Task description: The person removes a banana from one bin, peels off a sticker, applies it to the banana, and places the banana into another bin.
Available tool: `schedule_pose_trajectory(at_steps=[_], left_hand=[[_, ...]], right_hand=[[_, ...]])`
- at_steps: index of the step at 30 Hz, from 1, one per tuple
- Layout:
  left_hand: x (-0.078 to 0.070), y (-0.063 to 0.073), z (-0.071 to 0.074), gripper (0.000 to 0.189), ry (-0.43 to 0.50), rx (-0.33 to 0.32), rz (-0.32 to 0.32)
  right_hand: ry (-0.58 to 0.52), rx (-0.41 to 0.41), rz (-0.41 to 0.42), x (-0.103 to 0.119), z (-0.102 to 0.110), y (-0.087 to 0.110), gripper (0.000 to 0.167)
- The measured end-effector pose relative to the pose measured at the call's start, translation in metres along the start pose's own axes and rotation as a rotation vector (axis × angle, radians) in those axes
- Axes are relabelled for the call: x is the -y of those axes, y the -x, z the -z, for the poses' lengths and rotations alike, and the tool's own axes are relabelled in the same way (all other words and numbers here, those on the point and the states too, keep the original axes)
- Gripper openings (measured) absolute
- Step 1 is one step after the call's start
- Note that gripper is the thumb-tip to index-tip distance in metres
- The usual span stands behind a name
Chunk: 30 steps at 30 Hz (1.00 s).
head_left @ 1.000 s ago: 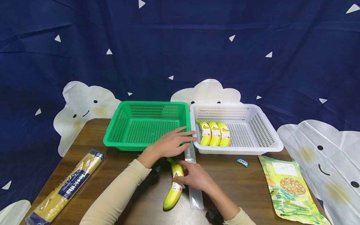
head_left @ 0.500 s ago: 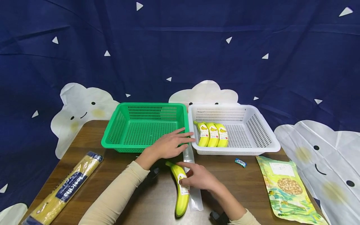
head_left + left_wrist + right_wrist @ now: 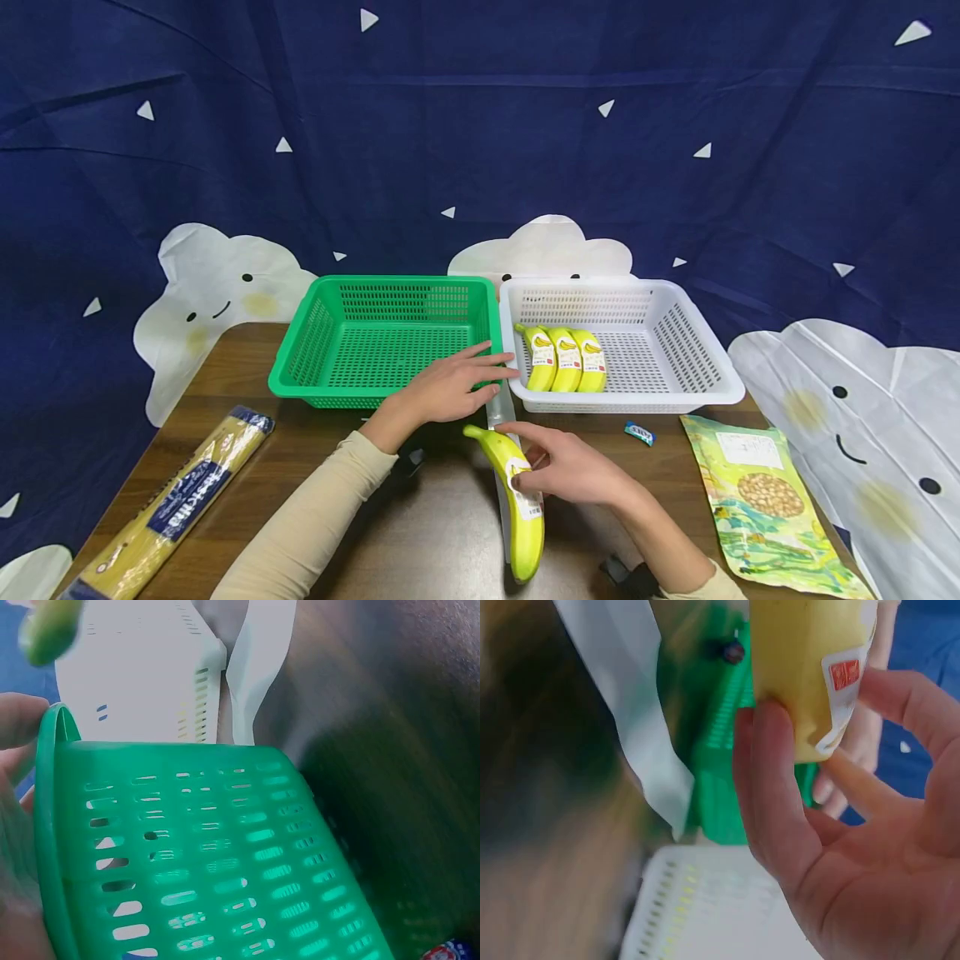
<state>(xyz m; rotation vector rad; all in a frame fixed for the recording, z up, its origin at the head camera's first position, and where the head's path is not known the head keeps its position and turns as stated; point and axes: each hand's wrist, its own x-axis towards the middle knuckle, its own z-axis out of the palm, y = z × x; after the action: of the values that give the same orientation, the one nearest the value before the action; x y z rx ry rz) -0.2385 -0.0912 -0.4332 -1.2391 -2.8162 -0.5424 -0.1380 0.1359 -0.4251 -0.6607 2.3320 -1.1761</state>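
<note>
In my right hand (image 3: 573, 467) I hold a labelled yellow banana (image 3: 528, 533), thumb on its near side and fingers behind. It hangs over a pale, translucent strip (image 3: 501, 408) that runs between the baskets toward the front of the table. The right wrist view shows fingers (image 3: 772, 750) around the banana's label. My left hand (image 3: 442, 387) rests at the front right corner of a green basket (image 3: 300, 390), its fingers reaching to the rim of a white basket (image 3: 630, 398). Several bananas (image 3: 566, 375) with labels lie side by side in the white basket's left part.
A long pack of spaghetti (image 3: 191, 492) lies on the left of the wooden table (image 3: 420, 542). To the right are a small blue wrapper (image 3: 640, 433) and a green-yellow bag (image 3: 770, 495). A dark blue curtain (image 3: 480, 125) hangs behind the baskets.
My right hand has moved right with the banana, from left of the strip to over it. The left hand stays at the basket corner.
</note>
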Motion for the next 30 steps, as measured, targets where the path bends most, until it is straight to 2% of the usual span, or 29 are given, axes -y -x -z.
schedule_pose_trajectory(at_steps=[6,13,17,22,30], left_hand=[[0.0,-0.001,0.0,0.04,0.001,-0.008,-0.004],[0.001,-0.002,-0.001,0.04,0.0,-0.015,-0.005],[0.002,-0.001,-0.002,0.04,-0.006,-0.012,0.004],[0.001,0.001,-0.001,0.04,-0.004,-0.002,0.008],[0.0,0.0,-0.001,0.04,0.006,-0.014,0.006]], right_hand=[[0.03,0.021,0.024,0.011,0.024,0.015,0.065],[-0.074,-0.002,0.02,0.025,0.063,0.027,0.067],[-0.1,-0.06,-0.012,0.028,0.088,0.027,0.069],[-0.092,-0.151,-0.055,0.021,0.123,0.021,0.069],[-0.017,-0.277,-0.161,0.003,0.171,0.005,0.076]])
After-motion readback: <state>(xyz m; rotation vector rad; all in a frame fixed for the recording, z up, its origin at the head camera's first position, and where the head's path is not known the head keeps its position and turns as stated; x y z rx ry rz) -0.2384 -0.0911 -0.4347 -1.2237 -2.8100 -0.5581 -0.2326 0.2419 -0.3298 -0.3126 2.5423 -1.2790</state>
